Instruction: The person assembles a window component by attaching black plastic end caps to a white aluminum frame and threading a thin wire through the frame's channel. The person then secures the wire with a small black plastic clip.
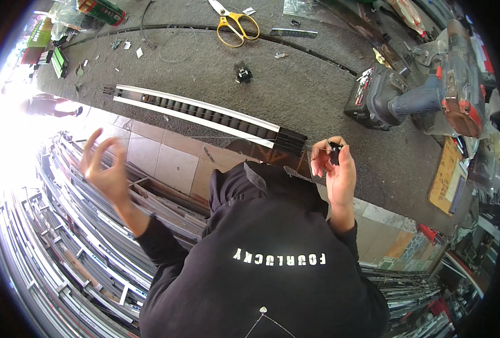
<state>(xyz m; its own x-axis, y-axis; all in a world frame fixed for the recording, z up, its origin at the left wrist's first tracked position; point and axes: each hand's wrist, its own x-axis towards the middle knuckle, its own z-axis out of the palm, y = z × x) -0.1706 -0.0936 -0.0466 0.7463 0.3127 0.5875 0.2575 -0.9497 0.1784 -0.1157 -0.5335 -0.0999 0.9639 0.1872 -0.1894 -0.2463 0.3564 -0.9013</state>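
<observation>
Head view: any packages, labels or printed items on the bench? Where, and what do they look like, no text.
Green carton: far left end of bench, box lying flat, green with red.
Green-white pack: left bench edge, small flat, green and white.
Clear bags: far edge, right of yellow scissors, transparent plastic.
Drill label: on black battery, red and white.
Brown card: right bench edge, flat oblong, tan.
Right hand: pinches small black part.

My grey-carpeted worktop [295, 96] carries a white slotted rail [205, 115] along its near edge, yellow scissors [236, 25] at the far edge, a cordless drill [430, 96] to the right.
</observation>
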